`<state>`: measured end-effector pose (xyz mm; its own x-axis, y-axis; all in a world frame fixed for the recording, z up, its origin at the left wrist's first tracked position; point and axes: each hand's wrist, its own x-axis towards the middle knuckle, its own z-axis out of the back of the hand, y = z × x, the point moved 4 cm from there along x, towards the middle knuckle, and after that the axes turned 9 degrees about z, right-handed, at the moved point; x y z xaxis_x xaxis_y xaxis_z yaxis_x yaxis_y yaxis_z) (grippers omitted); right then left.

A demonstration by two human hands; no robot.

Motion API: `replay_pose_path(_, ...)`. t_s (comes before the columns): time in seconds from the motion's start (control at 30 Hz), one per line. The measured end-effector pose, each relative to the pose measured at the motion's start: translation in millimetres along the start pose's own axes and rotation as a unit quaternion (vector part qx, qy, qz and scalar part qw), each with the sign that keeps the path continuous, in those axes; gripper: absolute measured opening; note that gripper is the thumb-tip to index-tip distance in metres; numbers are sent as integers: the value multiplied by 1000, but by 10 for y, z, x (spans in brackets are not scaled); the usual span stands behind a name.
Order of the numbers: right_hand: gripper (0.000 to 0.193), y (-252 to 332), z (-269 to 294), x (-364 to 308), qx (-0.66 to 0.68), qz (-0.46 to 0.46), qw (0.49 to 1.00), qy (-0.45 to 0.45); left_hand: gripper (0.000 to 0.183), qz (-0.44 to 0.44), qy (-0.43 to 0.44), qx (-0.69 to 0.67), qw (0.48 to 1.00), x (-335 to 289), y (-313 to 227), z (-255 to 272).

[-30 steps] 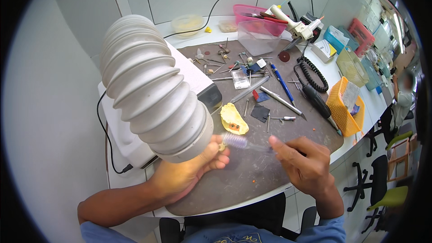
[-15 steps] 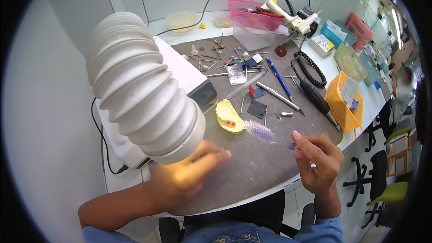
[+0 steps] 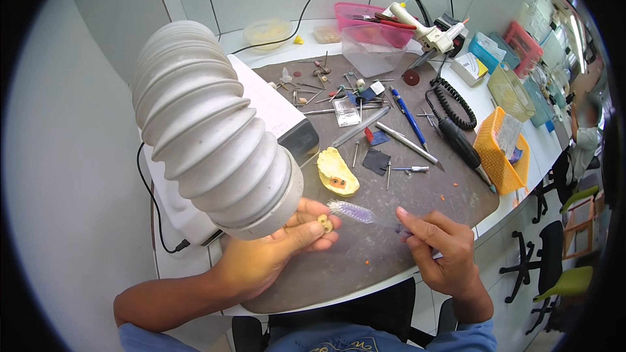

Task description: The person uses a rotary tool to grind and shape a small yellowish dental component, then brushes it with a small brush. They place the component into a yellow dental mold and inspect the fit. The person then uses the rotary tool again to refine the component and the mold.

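Note:
My left hand (image 3: 274,255) is below the mouth of the white ribbed hose (image 3: 202,111), which hides part of it. Thumb and fingers pinch a small yellowish dental bridge (image 3: 325,223) with round hollows. My right hand (image 3: 447,251) grips the end of a toothbrush (image 3: 355,212) with a clear purple handle. Its bristled head points left, just above and beside the bridge; I cannot tell if they touch. Behind the brush a yellow plaster dental cast (image 3: 336,173), with an orange patch, sits on the brown mat (image 3: 391,254).
Loose burs, a blue pen (image 3: 408,117), a knife (image 3: 407,142) and dark abrasive squares (image 3: 377,161) lie at the mat's back. A handpiece (image 3: 460,146) with coiled cord and an orange basket (image 3: 497,150) are at right. A white box (image 3: 254,98) stands behind the hose.
My left hand has turned, bringing the small dental bridge into sight. My right hand has drawn the toothbrush left and down, away from the plaster cast to the left fingertips.

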<state>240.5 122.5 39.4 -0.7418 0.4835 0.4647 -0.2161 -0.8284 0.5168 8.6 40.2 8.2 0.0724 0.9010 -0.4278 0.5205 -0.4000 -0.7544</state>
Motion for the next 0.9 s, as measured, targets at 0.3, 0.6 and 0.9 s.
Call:
replay_pose_path(0.3, 52, 192, 65, 37, -18, 46, 998, -41, 18, -1, -29, -26, 999, -19, 49, 30)
replay_pose_path(0.6, 56, 245, 113, 5, -71, 99, 987, -108, 18, -7, -7, -10, 1000, 14, 47, 31)
replay_pose_path(0.9, 52, 188, 146, -3, -44, 37, 997, -52, 18, -18, -24, -11, 999, -17, 1, 13)
